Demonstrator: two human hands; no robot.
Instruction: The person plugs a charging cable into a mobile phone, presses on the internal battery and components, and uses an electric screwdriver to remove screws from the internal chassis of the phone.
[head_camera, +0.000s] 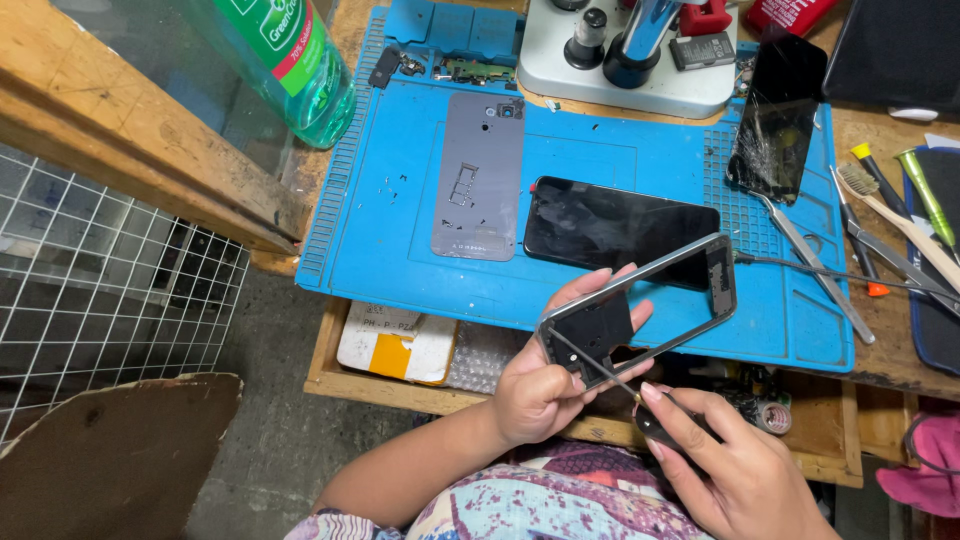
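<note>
My left hand (548, 378) holds a grey phone frame (640, 310) by its lower end, tilted up over the front edge of the blue work mat (400, 250). My right hand (725, 465) grips a small dark-handled screwdriver (625, 385), its thin shaft reaching into the frame's lower end. A black phone screen (620, 225) lies flat on the mat just beyond the frame. To the left of that screen rests a grey phone back cover (478, 180).
A cracked black screen (775, 125) lies at the mat's right, with tweezers (815, 265), a brush (900, 215) and screwdrivers beside it. A microscope base (625, 60) stands at the back, a green bottle (295, 65) at back left. An open drawer (400, 345) sits under the bench.
</note>
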